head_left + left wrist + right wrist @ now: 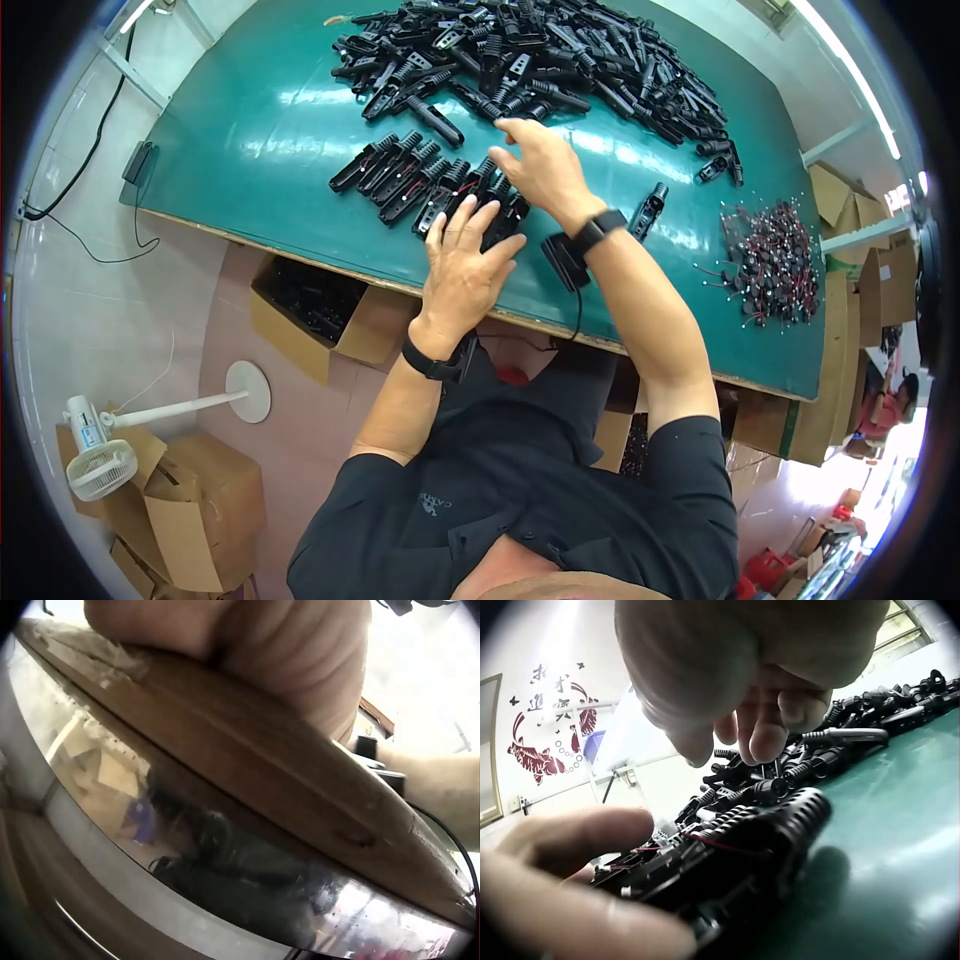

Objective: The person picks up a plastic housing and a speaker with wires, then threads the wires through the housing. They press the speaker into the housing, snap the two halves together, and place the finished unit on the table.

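Note:
A row of black ribbed plastic housings, some with red wires, lies near the table's front edge. The left hand rests with spread fingers on the right end of this row; in the right wrist view its fingers lie beside the housings. Above that end hovers the right hand, its fingers loosely bent and nothing seen in them; the right wrist view shows its fingertips hanging over the housings. The left wrist view shows the left palm at the table edge.
A large heap of black housings covers the back of the green table. One housing lies alone to the right, near a black device with a cable. Small wired parts are piled at far right. An open carton stands below the edge.

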`<state>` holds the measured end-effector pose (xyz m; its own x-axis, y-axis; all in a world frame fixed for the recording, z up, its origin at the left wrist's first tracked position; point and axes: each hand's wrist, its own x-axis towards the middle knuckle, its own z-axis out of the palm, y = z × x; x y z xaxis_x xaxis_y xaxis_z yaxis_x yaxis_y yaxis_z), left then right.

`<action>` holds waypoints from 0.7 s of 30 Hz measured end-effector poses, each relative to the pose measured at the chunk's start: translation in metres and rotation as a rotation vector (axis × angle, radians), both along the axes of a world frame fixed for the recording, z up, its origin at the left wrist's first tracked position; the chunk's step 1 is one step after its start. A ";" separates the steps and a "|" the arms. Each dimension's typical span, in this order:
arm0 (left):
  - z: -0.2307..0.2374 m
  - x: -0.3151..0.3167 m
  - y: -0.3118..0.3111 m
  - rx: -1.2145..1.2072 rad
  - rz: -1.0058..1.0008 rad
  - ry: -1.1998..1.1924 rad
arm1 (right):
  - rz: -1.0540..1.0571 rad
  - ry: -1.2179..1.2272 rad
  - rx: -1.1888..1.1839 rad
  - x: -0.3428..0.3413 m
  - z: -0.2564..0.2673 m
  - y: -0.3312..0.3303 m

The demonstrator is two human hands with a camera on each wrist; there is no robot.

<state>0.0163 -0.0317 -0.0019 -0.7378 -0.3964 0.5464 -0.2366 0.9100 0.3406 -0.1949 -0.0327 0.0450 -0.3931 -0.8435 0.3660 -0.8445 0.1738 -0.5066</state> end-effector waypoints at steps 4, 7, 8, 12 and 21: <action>0.004 0.002 -0.001 0.025 -0.012 -0.019 | -0.014 0.080 0.233 0.011 0.006 -0.068; 0.006 0.003 0.000 0.057 0.003 -0.027 | 0.005 0.140 0.334 0.005 -0.008 -0.101; 0.006 0.001 0.001 0.073 0.021 -0.030 | -0.030 0.141 0.341 0.000 -0.016 -0.108; 0.003 0.001 0.000 0.045 0.007 -0.047 | 0.000 0.132 0.272 -0.017 -0.013 -0.102; 0.006 0.003 0.002 -0.002 -0.028 -0.044 | -0.042 -0.681 -0.041 -0.005 0.028 0.103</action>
